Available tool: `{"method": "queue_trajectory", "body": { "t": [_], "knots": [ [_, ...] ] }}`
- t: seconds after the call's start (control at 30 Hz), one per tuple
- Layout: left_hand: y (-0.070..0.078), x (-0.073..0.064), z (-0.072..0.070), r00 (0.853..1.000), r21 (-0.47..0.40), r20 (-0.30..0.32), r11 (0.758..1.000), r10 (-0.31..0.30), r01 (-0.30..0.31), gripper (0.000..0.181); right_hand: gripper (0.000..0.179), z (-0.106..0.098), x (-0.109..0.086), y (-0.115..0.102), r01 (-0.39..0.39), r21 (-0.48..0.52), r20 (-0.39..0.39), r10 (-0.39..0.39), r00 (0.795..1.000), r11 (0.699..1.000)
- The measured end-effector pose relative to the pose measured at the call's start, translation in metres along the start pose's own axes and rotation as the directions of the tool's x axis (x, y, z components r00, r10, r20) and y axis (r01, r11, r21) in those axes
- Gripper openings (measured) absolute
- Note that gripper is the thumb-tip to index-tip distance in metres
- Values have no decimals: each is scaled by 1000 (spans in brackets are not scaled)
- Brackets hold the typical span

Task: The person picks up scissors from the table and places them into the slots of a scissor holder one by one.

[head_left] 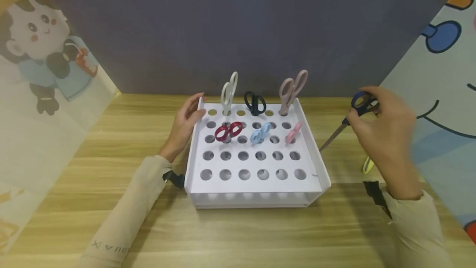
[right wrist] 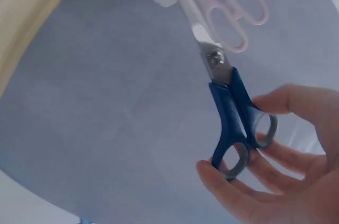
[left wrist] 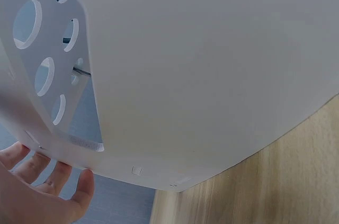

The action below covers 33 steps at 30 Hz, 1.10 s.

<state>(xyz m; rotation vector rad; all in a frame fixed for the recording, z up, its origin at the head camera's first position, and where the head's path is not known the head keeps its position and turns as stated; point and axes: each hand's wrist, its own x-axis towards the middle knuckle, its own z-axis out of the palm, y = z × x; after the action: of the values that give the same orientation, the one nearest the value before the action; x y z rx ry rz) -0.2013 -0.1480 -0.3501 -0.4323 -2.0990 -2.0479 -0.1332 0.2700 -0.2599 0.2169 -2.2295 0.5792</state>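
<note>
A white rack [head_left: 234, 185] with rows of round holes stands on the table. My left hand [head_left: 185, 121] grips its back left corner, thumb over the side panel's top edge; in the left wrist view the fingers [left wrist: 58, 175] lie along the panel's edge. To the right of the rack, my right hand [head_left: 388, 129] holds blue-handled scissors [right wrist: 229, 113] by the finger loops, their closed blades slanting down to the left. Upright in the holes are white scissors [head_left: 227, 98], black scissors [head_left: 255, 104], dusty-pink scissors [head_left: 288, 94], red scissors [head_left: 223, 134], light-blue scissors [head_left: 256, 136] and pink scissors [head_left: 293, 132].
A yellow-green object [head_left: 367, 165] lies on the wooden table [head_left: 260, 239] beneath my right hand, partly hidden by it. Behind the rack rises a dark grey wall [head_left: 238, 32]. Panels with cartoon pictures, the left panel [head_left: 41, 135] and the right panel [head_left: 446, 106], border the table.
</note>
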Motion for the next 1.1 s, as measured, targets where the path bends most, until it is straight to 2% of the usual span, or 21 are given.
{"method": "queue_trajectory", "body": {
  "t": [0.13, 0.23, 0.4, 0.57, 0.83, 0.97, 1.1],
  "knots": [
    [1, 2, 4, 1000, -11, 12, 1000, 6, -6, 51, 35, -11, 2, -9, 20, 32, -132, -15, 991, 999],
    [1, 3, 4, 1000, -13, 14, 1000, 7, -7, 50, 33, -19, 4, -17, 30, 44, -204, -20, 979, 999],
    [2, 2, 4, 1000, 7, 11, 1000, 2, -2, 51, 34, -31, 3, -34, 31, 46, -281, -17, 960, 998],
    [1, 0, 2, 1000, 18, 6, 1000, -10, 10, 51, 35, -33, -1, -49, 83, 135, -361, -29, 932, 987],
    [1, -3, 0, 1000, 16, 5, 1000, -21, 21, 52, 37, -30, -20, -73, 272, 224, -299, -200, 933, 936],
    [2, -3, 0, 1000, 15, 5, 1000, -19, 19, 51, 38, -30, -29, -87, 341, 276, -262, -271, 926, 899],
    [2, -2, 0, 1000, 8, 4, 1000, -11, 11, 50, 38, -27, -36, -96, 403, 310, -226, -345, 911, 861]
  ]
}}
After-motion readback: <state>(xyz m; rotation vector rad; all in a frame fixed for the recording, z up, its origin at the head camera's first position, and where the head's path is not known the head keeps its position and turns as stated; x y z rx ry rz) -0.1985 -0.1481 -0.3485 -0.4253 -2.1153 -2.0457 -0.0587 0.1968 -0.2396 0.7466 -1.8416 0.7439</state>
